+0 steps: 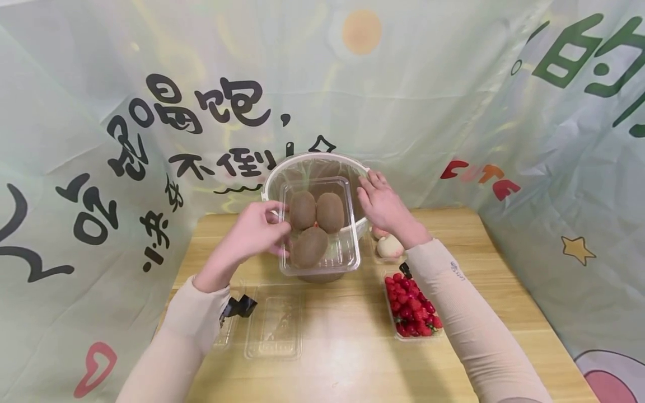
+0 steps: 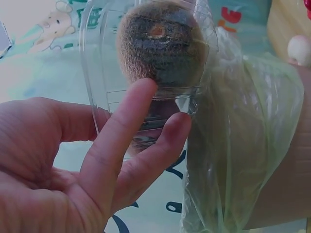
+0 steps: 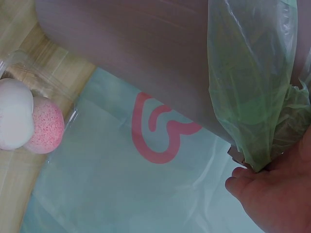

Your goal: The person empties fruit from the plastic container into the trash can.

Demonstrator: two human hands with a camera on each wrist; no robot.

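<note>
My left hand (image 1: 254, 226) holds a clear plastic box (image 1: 347, 263) by its left side, tilted up in front of a bin. Three brown kiwis (image 1: 330, 212) lie in the box. In the left wrist view one kiwi (image 2: 160, 46) shows close up through the plastic, fingertips against the box wall. Behind the box stands the bin (image 3: 136, 63), brownish with a pale rim and lined by a thin green bag (image 3: 252, 73). At the bin's right rim, my right hand (image 1: 385, 204) grips the edge and the bag, its fingers partly hidden in the right wrist view.
Right of the bin, a clear box holds pale pink peaches (image 1: 390, 246). Nearer on the wooden table (image 1: 353, 347) is a box of red berries (image 1: 410, 305). A see-through plastic box (image 1: 274, 327) lies at the front left. A printed cloth (image 1: 312, 67) hangs behind and at both sides.
</note>
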